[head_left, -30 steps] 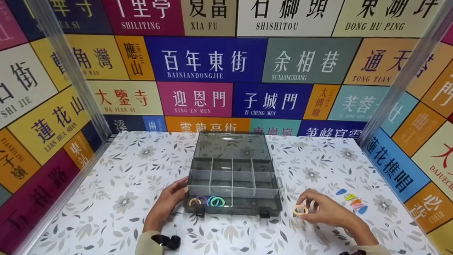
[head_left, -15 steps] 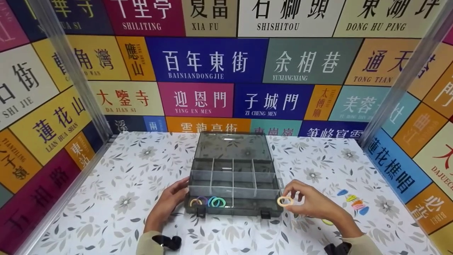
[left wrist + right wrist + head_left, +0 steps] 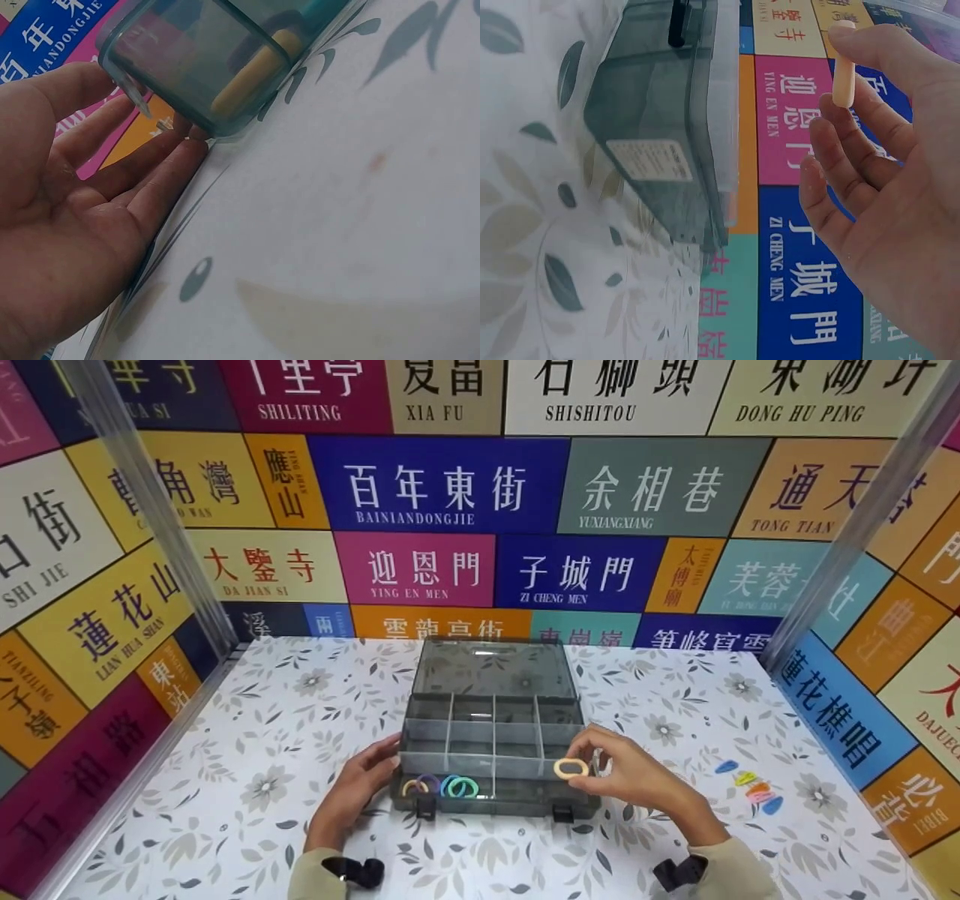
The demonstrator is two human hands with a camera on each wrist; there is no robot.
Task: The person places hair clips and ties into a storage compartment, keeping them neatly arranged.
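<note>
Landmark: grey translucent box (image 3: 517, 804), lid (image 3: 495, 667) raised at its rear.
Right hand (image 3: 619, 765): above the front right part of the box; thumb and forefinger clamped on the pale orange ring (image 3: 844, 71).
Held ring position: above the box's rim, clear of its walls.
Left hand (image 3: 361, 776): at the box's left side, fingers extended and apart, fingertips touching the box's lower edge.
Stored rings (image 3: 450, 787): tan, purple, blue and green, in the box's front left compartment.
Coloured teardrop pieces (image 3: 757, 791): on the floral tabletop (image 3: 247, 847), well to the right of the box.
</note>
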